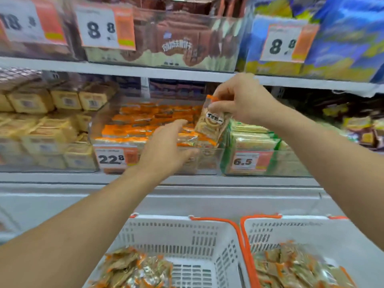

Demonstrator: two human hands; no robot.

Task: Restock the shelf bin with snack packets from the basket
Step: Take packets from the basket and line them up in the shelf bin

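My right hand point(239, 98) pinches an orange-edged snack packet point(212, 126) by its top, and the packet hangs upright over the right end of the clear shelf bin point(209, 161). The bin holds several orange packets point(149, 119) lying flat and carries a 22.8 price tag. My left hand point(166, 146) reaches over the bin's front wall, fingers extended and touching the packets inside. Below, a white basket point(178, 231) with orange handles holds more of the same packets point(133, 269).
A second white basket point(311, 231) with packets stands at the lower right. Yellow packs point(41, 129) fill the bin to the left, green packs point(253, 138) the bin to the right. Brown and blue packs sit on the shelf above point(166, 69).
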